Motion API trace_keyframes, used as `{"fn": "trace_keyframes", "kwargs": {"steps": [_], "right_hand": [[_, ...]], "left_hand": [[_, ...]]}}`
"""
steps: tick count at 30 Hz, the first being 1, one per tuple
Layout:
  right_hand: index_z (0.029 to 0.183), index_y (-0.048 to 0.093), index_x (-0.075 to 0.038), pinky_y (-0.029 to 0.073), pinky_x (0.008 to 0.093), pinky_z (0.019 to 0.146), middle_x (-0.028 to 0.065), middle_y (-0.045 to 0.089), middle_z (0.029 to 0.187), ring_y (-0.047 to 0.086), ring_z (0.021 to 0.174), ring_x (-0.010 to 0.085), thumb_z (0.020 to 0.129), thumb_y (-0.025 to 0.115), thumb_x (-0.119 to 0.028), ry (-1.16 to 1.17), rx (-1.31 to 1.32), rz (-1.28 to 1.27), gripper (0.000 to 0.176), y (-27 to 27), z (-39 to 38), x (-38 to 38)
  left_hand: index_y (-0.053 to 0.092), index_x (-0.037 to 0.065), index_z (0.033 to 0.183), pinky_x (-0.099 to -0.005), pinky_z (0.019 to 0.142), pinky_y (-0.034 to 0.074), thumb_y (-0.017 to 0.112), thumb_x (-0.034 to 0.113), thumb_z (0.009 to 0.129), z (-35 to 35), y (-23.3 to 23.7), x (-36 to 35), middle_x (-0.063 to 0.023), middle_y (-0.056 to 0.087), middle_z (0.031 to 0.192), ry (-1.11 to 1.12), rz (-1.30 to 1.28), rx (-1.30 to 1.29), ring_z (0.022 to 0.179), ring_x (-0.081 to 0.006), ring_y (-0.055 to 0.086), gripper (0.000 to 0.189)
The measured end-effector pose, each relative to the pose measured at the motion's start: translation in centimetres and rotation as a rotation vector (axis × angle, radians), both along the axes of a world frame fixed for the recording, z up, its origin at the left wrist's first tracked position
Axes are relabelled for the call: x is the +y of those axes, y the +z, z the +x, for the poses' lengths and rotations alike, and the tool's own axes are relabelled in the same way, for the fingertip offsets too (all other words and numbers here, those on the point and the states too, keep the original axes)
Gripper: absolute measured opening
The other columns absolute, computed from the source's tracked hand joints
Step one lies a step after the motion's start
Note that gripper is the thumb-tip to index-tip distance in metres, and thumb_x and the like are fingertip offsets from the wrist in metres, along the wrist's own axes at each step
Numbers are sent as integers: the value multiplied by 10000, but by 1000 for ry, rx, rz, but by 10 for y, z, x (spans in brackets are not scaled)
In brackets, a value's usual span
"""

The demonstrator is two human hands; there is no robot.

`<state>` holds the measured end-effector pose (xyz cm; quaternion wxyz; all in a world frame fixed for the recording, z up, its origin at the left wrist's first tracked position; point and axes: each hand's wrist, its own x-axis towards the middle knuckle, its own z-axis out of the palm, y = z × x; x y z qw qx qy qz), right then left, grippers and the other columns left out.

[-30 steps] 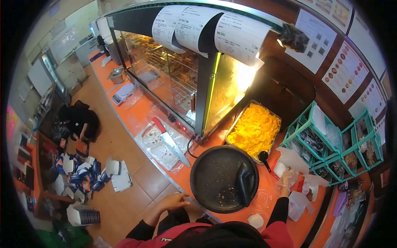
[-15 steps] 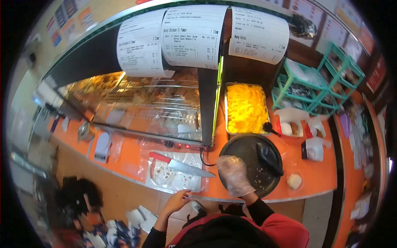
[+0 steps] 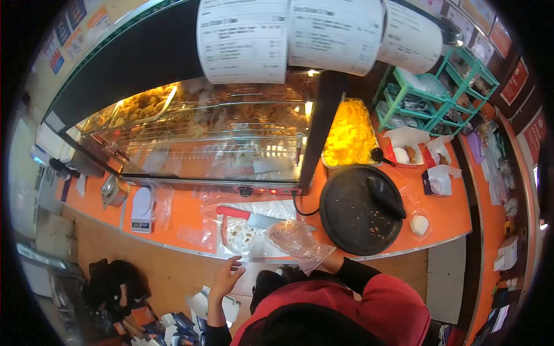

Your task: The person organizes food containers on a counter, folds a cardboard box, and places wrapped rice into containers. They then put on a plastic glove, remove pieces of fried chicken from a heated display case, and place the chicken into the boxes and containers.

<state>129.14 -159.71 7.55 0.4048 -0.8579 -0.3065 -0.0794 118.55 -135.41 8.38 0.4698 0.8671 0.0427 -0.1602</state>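
- Our right hand [image 3: 295, 239], in a loose clear plastic glove, sits low over the near edge of the orange surface [image 3: 444, 216]. The crumpled plastic hides the fingers, so we cannot tell whether they are curled or slack.
- Our left hand [image 3: 225, 279] is bare and released, fingers spread, grasping nothing. It hangs off the surface over the floor, left of the right hand.
- The knife [image 3: 254, 218], with a red handle and a broad blade, lies on the plastic-covered board [image 3: 242, 236]. Its tip points right, just beyond the gloved hand on the far side. We cannot tell whether glove and blade touch.
- Right of the board lies a round black stone plate [image 3: 352, 216] strewn with crumbs, a black pestle [image 3: 385, 196] resting on it.
- A small white lump in a bag [image 3: 419, 225] sits just right of the plate.
- Beyond the plate stands a tray of yellow food [image 3: 349, 135], with a black scoop [image 3: 381, 155] and open paper boxes [image 3: 438, 181] to its right.
- Behind the board runs a lit glass warmer [image 3: 213, 138], with printed slips [image 3: 242, 40] hanging above it.
- Far left on the surface are a scale [image 3: 141, 207] and a metal pot [image 3: 112, 190].
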Motion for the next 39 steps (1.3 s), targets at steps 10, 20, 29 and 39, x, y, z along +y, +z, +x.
{"fn": "trace_keyframes", "kwargs": {"steps": [10, 20, 29, 39], "right_hand": [[839, 616, -57, 453, 377, 518, 70, 591, 708, 559, 609, 219, 778, 553, -240, 288, 15, 11, 203, -26, 10, 128], [1068, 525, -58, 444, 383, 798, 145, 559, 938, 563, 867, 255, 836, 481, -242, 277, 114, -199, 299, -5, 53, 300], [1183, 473, -32, 376, 353, 942, 189, 498, 1170, 506, 1072, 275, 888, 441, -267, 177, 468, 337, 379, -18, 30, 268], [821, 616, -61, 450, 389, 602, 116, 592, 720, 577, 674, 301, 785, 588, -227, -219, 372, -204, 172, -11, 5, 229]], "left_hand": [[445, 52, 1207, -377, 812, 448, 631, 196, 770, 41, -11, 145, -198, 419, 1184, 172, 47, -7, 989, -310, 520, 496], [300, -12, 1284, -440, 987, 276, 689, 238, 704, 153, -80, 357, -272, 298, 1267, 188, 397, -290, 1188, -405, 288, 742], [442, 80, 1167, -511, 867, 349, 640, 297, 677, 248, -101, 351, -226, 399, 1189, 530, 788, -318, 1024, -416, 442, 571], [626, 116, 866, -490, 771, 379, 558, 262, 716, 246, -108, 359, -96, 598, 937, 430, 816, -354, 894, -300, 541, 220]]}}
